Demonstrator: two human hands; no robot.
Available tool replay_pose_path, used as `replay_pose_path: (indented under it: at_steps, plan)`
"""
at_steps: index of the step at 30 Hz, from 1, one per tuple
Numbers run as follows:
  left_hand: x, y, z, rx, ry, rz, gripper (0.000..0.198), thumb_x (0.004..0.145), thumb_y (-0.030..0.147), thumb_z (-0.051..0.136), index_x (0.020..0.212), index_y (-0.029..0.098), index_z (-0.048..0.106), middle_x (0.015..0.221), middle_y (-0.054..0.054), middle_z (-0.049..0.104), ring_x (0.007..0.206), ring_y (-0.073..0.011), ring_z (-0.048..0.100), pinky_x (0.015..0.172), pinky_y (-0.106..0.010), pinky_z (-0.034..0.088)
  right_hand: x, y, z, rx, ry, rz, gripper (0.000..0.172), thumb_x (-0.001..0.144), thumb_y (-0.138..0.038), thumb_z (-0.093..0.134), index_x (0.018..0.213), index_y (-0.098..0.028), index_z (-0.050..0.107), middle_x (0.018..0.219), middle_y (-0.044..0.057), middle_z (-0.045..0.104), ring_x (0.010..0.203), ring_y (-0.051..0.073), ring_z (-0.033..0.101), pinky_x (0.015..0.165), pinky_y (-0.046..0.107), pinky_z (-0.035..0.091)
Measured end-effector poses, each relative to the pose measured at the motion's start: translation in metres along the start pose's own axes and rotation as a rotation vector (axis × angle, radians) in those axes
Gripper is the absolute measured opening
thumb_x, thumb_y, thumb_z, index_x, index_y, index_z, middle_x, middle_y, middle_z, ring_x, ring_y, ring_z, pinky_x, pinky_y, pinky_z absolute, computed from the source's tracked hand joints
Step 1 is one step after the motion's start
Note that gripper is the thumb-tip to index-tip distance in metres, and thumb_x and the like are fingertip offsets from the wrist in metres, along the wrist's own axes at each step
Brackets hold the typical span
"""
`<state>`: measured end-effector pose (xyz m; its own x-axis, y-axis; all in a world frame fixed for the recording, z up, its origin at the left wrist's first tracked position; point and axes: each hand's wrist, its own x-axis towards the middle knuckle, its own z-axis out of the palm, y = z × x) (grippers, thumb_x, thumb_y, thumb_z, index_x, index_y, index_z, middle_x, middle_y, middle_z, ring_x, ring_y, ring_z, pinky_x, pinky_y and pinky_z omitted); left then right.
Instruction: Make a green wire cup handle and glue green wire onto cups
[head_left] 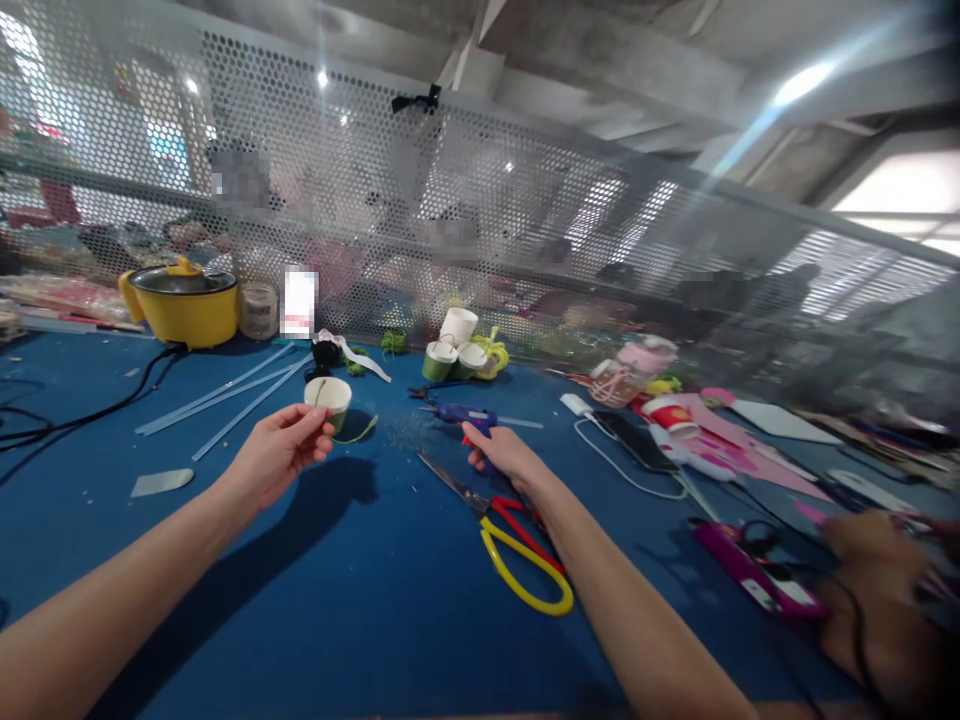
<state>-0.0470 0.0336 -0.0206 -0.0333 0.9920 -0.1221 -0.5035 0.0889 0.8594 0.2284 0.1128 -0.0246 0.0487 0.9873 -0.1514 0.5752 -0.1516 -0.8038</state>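
Over the middle of the blue table (315, 620), left hand (289, 445) closed in a narrow pinch on a green strand (360, 433), fingertips overlapping the near side of a paper cup (339, 400); cannot tell whether they also grip its wall. Cup mouth faces up, axis near upright. Right hand (499, 452) is wrapped around the handle of a blue glue gun (459, 412), right of the cup. Gun's long axis runs roughly sideways, nozzle toward the cup, glue stick (521, 424) projecting rightward. Scissors (474, 498) lie just beside the right forearm, blades pointing away and left.
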Motion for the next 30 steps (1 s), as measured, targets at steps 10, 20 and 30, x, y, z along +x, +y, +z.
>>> replay_pose_path:
  at_steps: [10, 20, 30]
  plan:
    - [-0.007, 0.014, 0.008, 0.320, -0.045, 0.110, 0.013, 0.069, 0.024, 0.062, 0.064, 0.013, 0.059, 0.055, 0.000, 0.056, 0.041, -0.0061, 0.049, 0.039, -0.016, 0.038, 0.000, -0.021, 0.010, -0.399, 0.200, -0.193, 0.038, 0.067, -0.030, 0.063, 0.039, -0.019, 0.039, 0.048, 0.003, 0.048, 0.060, 0.018, 0.055, 0.052, 0.026, 0.036]
    - [0.002, 0.036, 0.025, 1.276, -0.209, 0.404, 0.015, 0.071, 0.021, 0.055, 0.064, 0.016, 0.067, 0.038, 0.003, 0.048, 0.036, -0.0081, 0.043, 0.041, -0.018, 0.029, -0.062, -0.143, 0.032, -0.696, -0.208, -1.089, 0.011, 0.072, -0.019, 0.058, 0.078, -0.014, 0.067, 0.084, 0.006, 0.060, 0.085, 0.017, 0.053, 0.076, 0.027, 0.040]
    - [0.021, 0.100, 0.037, 1.726, -0.256, 0.534, 0.025, 0.073, 0.031, 0.051, 0.083, 0.018, 0.068, 0.069, -0.002, 0.066, 0.053, -0.0106, 0.051, 0.053, -0.020, 0.035, -0.030, -0.148, 0.059, -0.675, -0.069, -0.993, 0.013, 0.067, -0.013, 0.057, 0.071, -0.014, 0.068, 0.071, 0.005, 0.061, 0.069, 0.015, 0.055, 0.060, 0.023, 0.037]
